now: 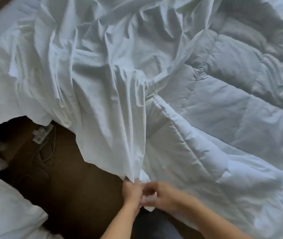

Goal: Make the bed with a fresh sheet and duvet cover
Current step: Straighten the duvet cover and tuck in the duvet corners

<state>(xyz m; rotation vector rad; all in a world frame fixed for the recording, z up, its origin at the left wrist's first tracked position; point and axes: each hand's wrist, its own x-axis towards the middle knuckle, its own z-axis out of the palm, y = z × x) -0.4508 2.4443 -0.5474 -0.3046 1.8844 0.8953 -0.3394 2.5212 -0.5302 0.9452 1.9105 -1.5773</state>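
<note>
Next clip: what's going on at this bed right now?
A person stands at the side of the bed with both hands together at a gathered corner of the loose white duvet cover. The left hand grips the bunched cloth; the right hand, blurred, seems to pinch the same corner. The cover lies wrinkled across the bed, and the quilted duvet beside it is bare, not yet inside. A pillow sits low at the left.

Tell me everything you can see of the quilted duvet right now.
The quilted duvet is white and puffy, stitched into box panels. It lies spread and creased across the right of the view, its near edge drooping toward the person. Thin wrinkled fabric overlaps its left part. The blurred right hand is at its near corner; its grip is unclear.
</note>
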